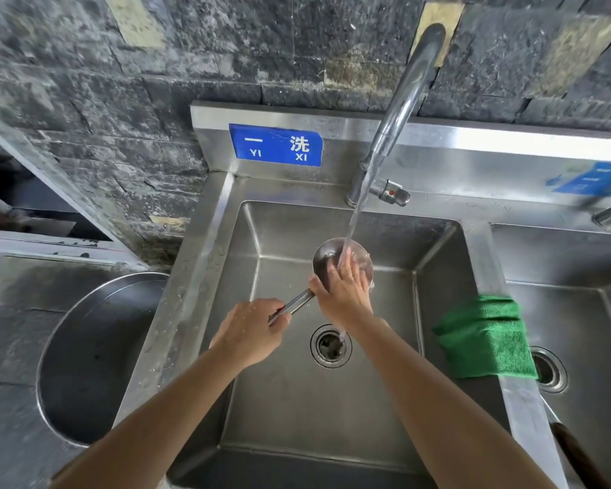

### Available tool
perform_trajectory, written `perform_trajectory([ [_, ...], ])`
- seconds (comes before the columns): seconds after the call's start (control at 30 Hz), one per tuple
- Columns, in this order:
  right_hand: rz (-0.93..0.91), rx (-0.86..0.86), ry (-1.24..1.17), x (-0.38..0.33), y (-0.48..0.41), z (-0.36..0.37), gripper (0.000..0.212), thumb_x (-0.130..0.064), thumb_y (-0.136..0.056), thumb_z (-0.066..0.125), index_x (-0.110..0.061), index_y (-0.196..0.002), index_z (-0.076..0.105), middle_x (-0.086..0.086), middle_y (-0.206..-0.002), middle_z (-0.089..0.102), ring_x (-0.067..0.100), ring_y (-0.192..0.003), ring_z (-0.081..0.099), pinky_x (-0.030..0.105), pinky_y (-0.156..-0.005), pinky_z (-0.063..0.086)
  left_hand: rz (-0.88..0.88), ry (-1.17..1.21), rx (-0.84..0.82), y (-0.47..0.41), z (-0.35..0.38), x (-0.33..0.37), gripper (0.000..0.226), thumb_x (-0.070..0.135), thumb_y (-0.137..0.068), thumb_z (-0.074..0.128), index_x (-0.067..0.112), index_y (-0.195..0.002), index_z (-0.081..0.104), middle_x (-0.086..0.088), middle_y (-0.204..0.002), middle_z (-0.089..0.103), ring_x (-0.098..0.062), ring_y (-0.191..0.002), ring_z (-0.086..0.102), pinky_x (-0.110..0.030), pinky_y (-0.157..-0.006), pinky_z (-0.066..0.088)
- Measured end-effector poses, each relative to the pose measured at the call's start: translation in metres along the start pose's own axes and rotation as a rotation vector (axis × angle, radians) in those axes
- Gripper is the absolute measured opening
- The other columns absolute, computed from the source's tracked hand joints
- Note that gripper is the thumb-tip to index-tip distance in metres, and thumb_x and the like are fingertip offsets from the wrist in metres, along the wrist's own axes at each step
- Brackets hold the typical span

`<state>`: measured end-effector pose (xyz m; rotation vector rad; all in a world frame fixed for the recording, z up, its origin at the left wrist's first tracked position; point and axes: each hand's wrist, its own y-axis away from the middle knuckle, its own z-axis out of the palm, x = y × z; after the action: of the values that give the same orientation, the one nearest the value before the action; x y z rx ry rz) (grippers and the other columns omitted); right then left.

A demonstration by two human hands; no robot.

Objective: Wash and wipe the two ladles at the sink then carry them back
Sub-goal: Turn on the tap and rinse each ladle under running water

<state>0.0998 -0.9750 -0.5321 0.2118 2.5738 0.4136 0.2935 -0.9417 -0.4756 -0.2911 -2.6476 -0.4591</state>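
Item: one stainless-steel ladle [323,257], held over the left basin [290,400] of a steel double sink, above and behind the drain strainer [331,345]; its bowl faces up and its handle slants down to the left. Left hand [251,333]: fingers wrapped round the lower end of the handle, gripping it. Right hand [344,291]: fingers reach into the bowl, thumb lies on the outer wall, so the bowl's near side is pinched between them. Water stream [355,220]: runs from the curved gooseneck faucet [399,111] onto the right hand's fingers and into the bowl. Faucet valve [390,192]: at the spout's base, with a red dot. Green microfibre cloth [487,337]: draped over the divider [484,248] between the two basins, hanging down both sides. Right basin [579,312]: partly in view, with its own drain [547,370]. Blue sign [275,144]: on the backsplash, reading "一洗 YI XI"; a second blue sign [593,178] on the right is blurred. Large round metal pan [96,358]: on the counter left of the sink. Dark stone-tile wall [120,82]: behind. Dark handle-like object [575,453]: at the lower right edge; what it is cannot be told.
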Motion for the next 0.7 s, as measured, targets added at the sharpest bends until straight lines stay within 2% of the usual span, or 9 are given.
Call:
perform_trajectory([
  [0.07, 0.035, -0.080, -0.126, -0.003, 0.002, 0.001, 0.064, -0.056, -0.104, 0.033, -0.016, -0.155, 0.040, 0.015, -0.161, 0.037, 0.033, -0.148, 0.035, 0.047, -0.123, 0.025, -0.014, -0.030, 0.005, 0.000, 0.001, 0.002, 0.031, 0.040, -0.095, 0.048, 0.020, -0.070, 0.052, 0.002, -0.057, 0.054, -0.021, -0.056, 0.057, -0.032, -0.053, 0.044],
  [0.1, 0.074, -0.099, -0.226, -0.005, 0.002, 0.002, 0.058, -0.055, -0.102, 0.040, -0.017, -0.144, 0.051, 0.013, -0.141, 0.059, 0.033, -0.127, 0.055, 0.048, -0.112, 0.044, -0.023, -0.058, 0.015, 0.000, 0.001, 0.003, 0.030, 0.040, -0.095, 0.049, 0.020, -0.072, 0.053, 0.002, -0.058, 0.055, -0.021, -0.057, 0.058, -0.033, -0.054, 0.046],
  [0.13, 0.129, -0.091, -0.356, -0.009, 0.003, 0.002, 0.055, -0.057, -0.097, 0.048, -0.020, -0.136, 0.057, 0.008, -0.126, 0.068, 0.030, -0.110, 0.063, 0.048, -0.102, 0.052, -0.029, -0.096, 0.030, 0.001, 0.002, 0.002, 0.029, 0.040, -0.095, 0.049, 0.021, -0.074, 0.053, 0.003, -0.060, 0.056, -0.020, -0.058, 0.059, -0.033, -0.055, 0.050],
  [0.23, 0.368, 0.022, -0.834, -0.013, -0.002, -0.003, 0.078, -0.065, -0.071, 0.068, -0.019, -0.133, 0.062, 0.007, -0.117, 0.073, 0.025, -0.102, 0.068, 0.050, -0.102, 0.054, 0.003, -0.224, 0.103, 0.004, 0.001, 0.005, 0.023, 0.043, -0.096, 0.052, 0.028, -0.079, 0.049, 0.007, -0.073, 0.057, -0.017, -0.066, 0.062, -0.036, -0.062, 0.056],
  [0.3, 0.465, 0.112, -1.133, -0.009, -0.006, -0.004, 0.054, -0.040, -0.080, 0.081, -0.007, -0.120, 0.066, 0.012, -0.098, 0.074, 0.025, -0.088, 0.073, 0.046, -0.087, 0.063, 0.028, -0.258, 0.134, 0.002, -0.001, 0.011, 0.012, 0.043, -0.095, 0.053, 0.032, -0.091, 0.054, 0.009, -0.085, 0.059, -0.018, -0.075, 0.064, -0.037, -0.067, 0.057],
  [0.4, 0.479, 0.111, -1.504, -0.004, -0.004, -0.012, 0.019, 0.003, -0.089, 0.073, 0.004, -0.107, 0.066, 0.016, -0.088, 0.070, 0.024, -0.076, 0.074, 0.032, -0.067, 0.064, 0.039, -0.297, 0.146, -0.006, -0.005, 0.017, 0.014, 0.037, -0.095, 0.055, 0.028, -0.106, 0.053, 0.006, -0.100, 0.060, -0.021, -0.082, 0.065, -0.038, -0.072, 0.057],
  [0.53, 0.431, 0.021, -1.971, -0.004, 0.003, -0.014, 0.013, 0.006, -0.095, 0.060, 0.001, -0.105, 0.067, 0.014, -0.094, 0.071, 0.019, -0.084, 0.072, 0.027, -0.072, 0.064, -0.013, -0.334, 0.091, -0.022, -0.010, 0.028, 0.020, 0.023, -0.093, 0.057, 0.018, -0.111, 0.051, -0.005, -0.108, 0.054, -0.029, -0.089, 0.065, -0.038, -0.070, 0.049],
  [0.63, 0.432, 0.022, -2.083, -0.011, 0.006, -0.007, 0.018, 0.011, -0.097, 0.053, 0.001, -0.107, 0.065, 0.012, -0.093, 0.072, 0.017, -0.084, 0.074, 0.026, -0.078, 0.064, 0.002, -0.361, 0.027, -0.032, -0.006, 0.039, 0.023, 0.020, -0.093, 0.056, 0.015, -0.114, 0.050, -0.008, -0.107, 0.055, -0.033, -0.093, 0.065, -0.039, -0.071, 0.047],
  [0.7, 0.434, 0.019, -2.112, -0.014, 0.011, -0.009, 0.021, 0.016, -0.095, 0.052, 0.004, -0.106, 0.065, 0.012, -0.089, 0.074, 0.019, -0.082, 0.076, 0.028, -0.078, 0.064, -0.006, -0.313, 0.041, -0.034, -0.001, 0.040, 0.022, 0.033, -0.098, 0.048, 0.016, -0.111, 0.050, -0.010, -0.104, 0.063, -0.035, -0.095, 0.065, -0.039, -0.072, 0.047],
])
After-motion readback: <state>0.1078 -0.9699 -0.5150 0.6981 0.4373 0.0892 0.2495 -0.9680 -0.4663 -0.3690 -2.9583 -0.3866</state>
